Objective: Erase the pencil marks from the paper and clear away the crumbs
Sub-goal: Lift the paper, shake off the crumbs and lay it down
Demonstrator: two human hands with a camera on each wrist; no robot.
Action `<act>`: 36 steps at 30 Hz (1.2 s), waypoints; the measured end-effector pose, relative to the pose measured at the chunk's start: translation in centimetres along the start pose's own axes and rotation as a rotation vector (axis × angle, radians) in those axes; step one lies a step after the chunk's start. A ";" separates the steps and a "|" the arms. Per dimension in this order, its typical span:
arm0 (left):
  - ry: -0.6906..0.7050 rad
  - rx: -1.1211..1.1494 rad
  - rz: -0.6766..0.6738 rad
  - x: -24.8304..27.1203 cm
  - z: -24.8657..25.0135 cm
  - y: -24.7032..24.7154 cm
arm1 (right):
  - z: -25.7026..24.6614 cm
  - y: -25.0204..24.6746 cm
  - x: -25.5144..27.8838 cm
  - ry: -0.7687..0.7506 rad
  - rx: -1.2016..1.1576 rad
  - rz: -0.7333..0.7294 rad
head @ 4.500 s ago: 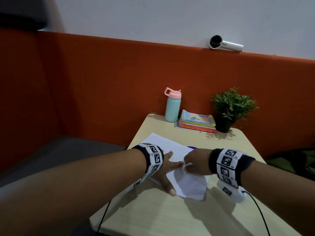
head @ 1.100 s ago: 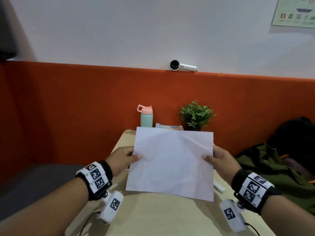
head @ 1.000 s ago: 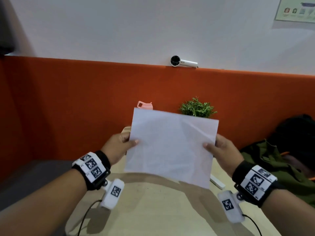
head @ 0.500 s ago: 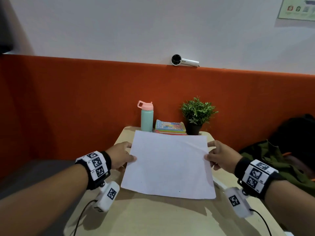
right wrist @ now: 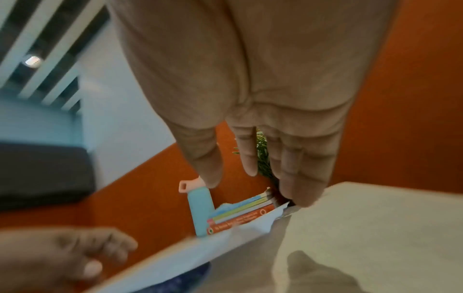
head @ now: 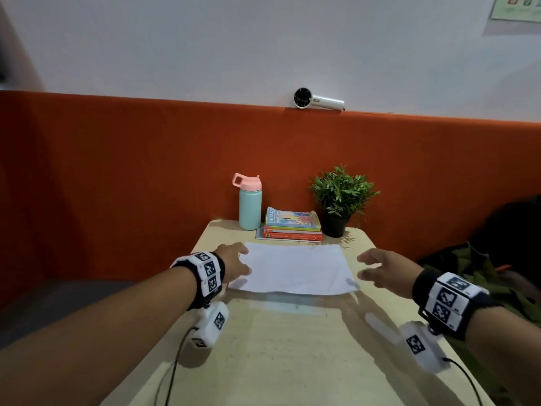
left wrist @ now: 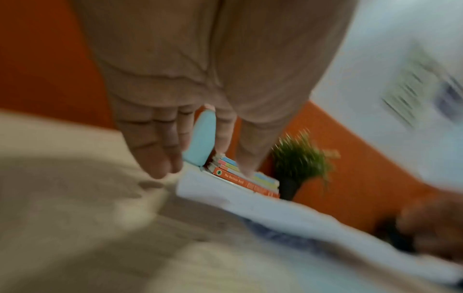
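Both hands look finished with the white sheet of paper (head: pixel 292 271), which lies mark-free on the pale wooden table (head: pixel 278 347) between the relaxed, spread left hand (head: pixel 234 263) touching its edge and the empty right hand (head: pixel 386 272) just beside it, crumbs indiscernible.

Dim, soft-shadowed head view; motion-blurred wrist views.

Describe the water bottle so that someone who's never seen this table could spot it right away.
Look to the far edge of the pale table, against the orange wall. The water bottle stands upright left of the stack of books: the only tall thing there, mint green with a pink lid.
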State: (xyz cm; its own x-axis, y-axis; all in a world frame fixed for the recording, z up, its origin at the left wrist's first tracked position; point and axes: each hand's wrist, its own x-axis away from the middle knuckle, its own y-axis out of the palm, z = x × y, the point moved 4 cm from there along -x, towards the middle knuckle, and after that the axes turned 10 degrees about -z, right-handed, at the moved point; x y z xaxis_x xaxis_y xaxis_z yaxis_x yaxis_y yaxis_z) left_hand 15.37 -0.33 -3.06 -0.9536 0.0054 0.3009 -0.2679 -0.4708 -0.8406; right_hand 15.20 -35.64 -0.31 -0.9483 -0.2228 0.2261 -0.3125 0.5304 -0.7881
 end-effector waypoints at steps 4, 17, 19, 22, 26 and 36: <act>0.042 -0.472 -0.243 -1.4 -0.4 1.6 | 1.2 1.2 1.8 0.088 0.434 -0.170; 0.080 -0.533 -0.294 -4.6 -0.1 1.3 | -1.3 1.3 -1.5 -0.057 0.437 -0.153; 0.070 -0.560 -0.301 -4.8 0.2 1.1 | -2.4 1.0 -4.2 -0.079 0.469 -0.104; 0.066 -0.579 -0.322 -5.3 0.7 0.6 | -3.5 1.5 -8.0 -0.090 0.546 -0.095; 0.094 -0.584 -0.279 -6.7 1.0 -0.6 | -3.2 2.6 -11.4 -0.074 0.635 -0.138; 0.150 -0.757 -0.395 -8.4 1.4 0.9 | -4.0 6.2 -7.0 -0.203 0.749 -0.377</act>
State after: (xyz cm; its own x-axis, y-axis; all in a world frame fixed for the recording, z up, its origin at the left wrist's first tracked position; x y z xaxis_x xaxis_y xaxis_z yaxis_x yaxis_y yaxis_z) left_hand 23.37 -2.01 -5.73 -0.7650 0.1859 0.6166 -0.5520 0.3040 -0.7765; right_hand 19.69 -27.53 -4.45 -0.7378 -0.4553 0.4984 -0.4180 -0.2715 -0.8669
